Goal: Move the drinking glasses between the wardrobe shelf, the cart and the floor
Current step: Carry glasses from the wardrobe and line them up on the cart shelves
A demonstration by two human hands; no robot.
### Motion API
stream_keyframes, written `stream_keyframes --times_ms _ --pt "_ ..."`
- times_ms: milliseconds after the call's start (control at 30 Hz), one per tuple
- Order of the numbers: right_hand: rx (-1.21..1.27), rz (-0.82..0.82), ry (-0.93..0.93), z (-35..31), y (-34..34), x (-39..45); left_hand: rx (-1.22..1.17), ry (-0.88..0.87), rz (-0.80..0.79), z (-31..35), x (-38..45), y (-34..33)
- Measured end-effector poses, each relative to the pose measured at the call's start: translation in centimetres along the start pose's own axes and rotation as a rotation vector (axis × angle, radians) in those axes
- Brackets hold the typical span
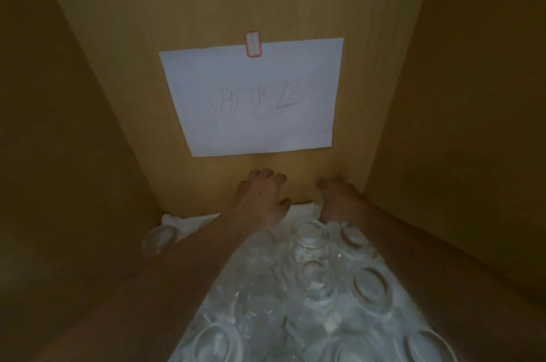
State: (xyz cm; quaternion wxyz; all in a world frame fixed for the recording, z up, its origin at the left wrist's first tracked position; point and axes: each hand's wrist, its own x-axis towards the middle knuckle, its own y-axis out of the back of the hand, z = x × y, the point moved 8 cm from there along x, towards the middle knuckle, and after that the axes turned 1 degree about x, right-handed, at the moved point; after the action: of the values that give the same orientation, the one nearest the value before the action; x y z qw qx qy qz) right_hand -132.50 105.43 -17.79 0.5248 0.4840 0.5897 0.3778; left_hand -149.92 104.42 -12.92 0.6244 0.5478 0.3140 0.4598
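Left hand (263,195): reaching to the back of the wardrobe shelf (183,187), fingers curled down – grip target hidden, cannot tell if it holds a glass.
Right hand (339,199): same, at the back right corner, fingers curled, possibly on a glass – unclear.
Drinking glasses (313,276): many, clear, crowded upside down on a white cloth (189,221) on the shelf.
Paper sign (254,98): taped to the back panel, handwritten.
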Motion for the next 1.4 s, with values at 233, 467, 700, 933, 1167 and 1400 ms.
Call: stream_keyframes --times_ms 233,467,700,933,1167,1400 --pt "-0.034 0.065 0.079 -1.1 1.1 -0.5 -0.005 0.070 -0.007 -2.6 -0.5 1.7" --pt "0.001 0.267 0.150 -3.5 5.2 -4.0 0.002 0.103 0.027 -3.1 -3.4 4.6" --pt "0.152 0.430 0.235 -8.8 10.8 -8.6 0.054 0.102 0.074 -4.8 -7.0 9.3" --pt "0.817 0.568 0.244 -12.3 13.1 -11.2 0.110 0.247 0.035 -10.4 -10.8 10.6" --pt "1.652 0.216 0.145 -14.0 8.7 -10.2 -0.019 0.393 -0.116 -15.6 -12.3 6.2" --pt "1.856 -0.123 0.222 -15.7 5.7 -7.9 -0.110 0.414 -0.229 -17.3 -12.2 1.6"
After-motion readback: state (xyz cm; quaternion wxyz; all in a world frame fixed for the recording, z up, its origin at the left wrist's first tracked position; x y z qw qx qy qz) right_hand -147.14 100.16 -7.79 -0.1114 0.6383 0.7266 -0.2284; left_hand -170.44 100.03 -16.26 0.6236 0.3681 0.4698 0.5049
